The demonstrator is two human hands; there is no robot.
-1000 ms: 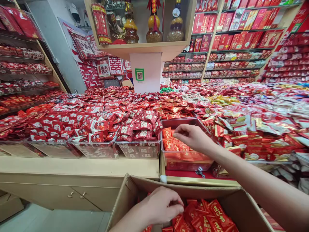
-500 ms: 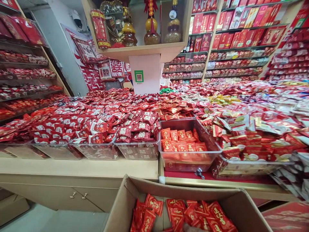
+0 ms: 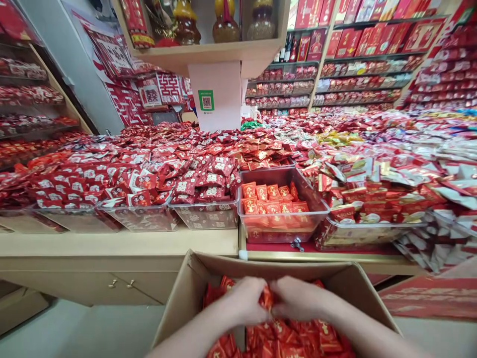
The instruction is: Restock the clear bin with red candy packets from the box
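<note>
Partly, blur and overlap hide the fingertips: one red packet (image 3: 267, 297) shows between the left hand (image 3: 250, 301) and right hand (image 3: 298, 298), but I cannot tell which grips it. Both hands curl inward, nearly meeting, forearms angling in from the near corners of one cardboard box (image 3: 191, 293), whose near edge is cut off. Inside, loose packets (image 3: 290, 348) overlap too much to count. Roughly ten top one clear tub (image 3: 282, 233) beyond the box's far edge.
</note>
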